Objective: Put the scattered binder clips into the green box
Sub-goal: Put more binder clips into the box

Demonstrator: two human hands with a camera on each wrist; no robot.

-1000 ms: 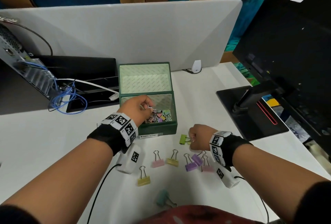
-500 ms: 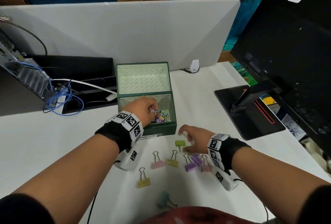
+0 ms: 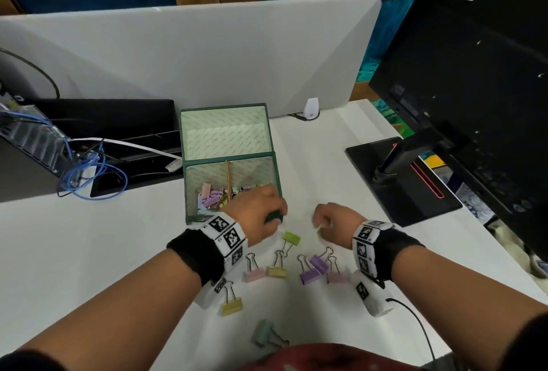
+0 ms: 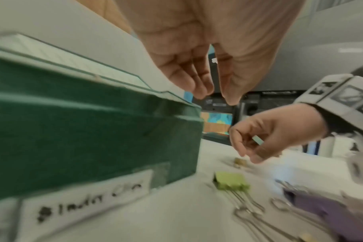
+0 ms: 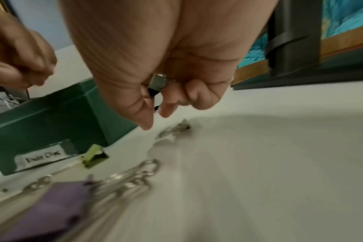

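The green box (image 3: 189, 192) stands open mid-table with several pastel binder clips (image 3: 209, 198) in its near half. My left hand (image 3: 275, 216) hangs over the box's near right corner, its fingers (image 4: 199, 85) relaxed and holding nothing. My right hand (image 3: 321, 223) is curled just right of the box, above the table, with a small pale binder clip (image 5: 158, 81) inside its fingers. A lime clip (image 3: 292, 238) lies between the hands. A tiny clip (image 5: 177, 128) lies under the right fingertips. More clips lie nearer me: pink (image 3: 255, 275), yellow (image 3: 277, 271), purple (image 3: 310, 275).
A yellow clip (image 3: 232, 307) and a teal clip (image 3: 264, 335) lie closest to me. A black monitor stand (image 3: 397, 180) sits at the right. Blue cables (image 3: 89, 174) and a black device lie left of the box. A grey divider (image 3: 189, 50) closes the back.
My left hand came out of the box to its near right corner. My right hand opened over the lime clip, left it lying, and curled again slightly to the right.
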